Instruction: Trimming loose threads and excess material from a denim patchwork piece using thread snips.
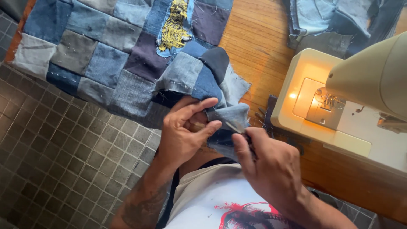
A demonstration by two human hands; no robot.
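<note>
From the head camera, the left hand (183, 136) pinches the edge of the denim patchwork (123, 63) near the desk (254, 46) front edge, keeping it taut. The right hand (271, 169) closes its fingers on a small tool (235, 127), beside the sewing machine (347, 101).

Daylight overall, fairly bright. Warm glare from the sewing machine lamp (293, 96), right of the fingers (212, 127), blows out its white base. Right hand (271, 169) slightly motion-blurred; tiled floor (63, 161) dimmer.
</note>
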